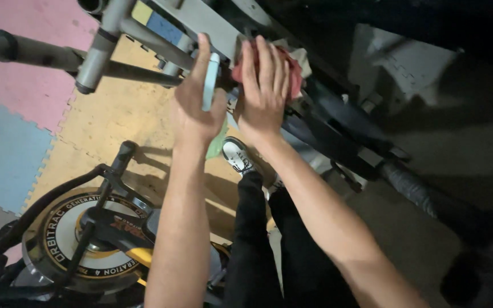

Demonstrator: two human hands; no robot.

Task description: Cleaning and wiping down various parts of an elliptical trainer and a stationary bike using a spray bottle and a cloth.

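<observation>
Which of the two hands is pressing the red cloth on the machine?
The right hand, laid flat on the crumpled red cloth against the grey metal frame. The left hand holds a slim pale-blue object instead.

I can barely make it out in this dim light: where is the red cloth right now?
In the head view, the red cloth sits top centre, pressed under the right hand against the grey machine frame, beside the left hand.

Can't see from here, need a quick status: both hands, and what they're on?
Left hand grips pale bottle. Right hand flat on red cloth, pressed to grey machine frame. Nothing blocking.
</observation>
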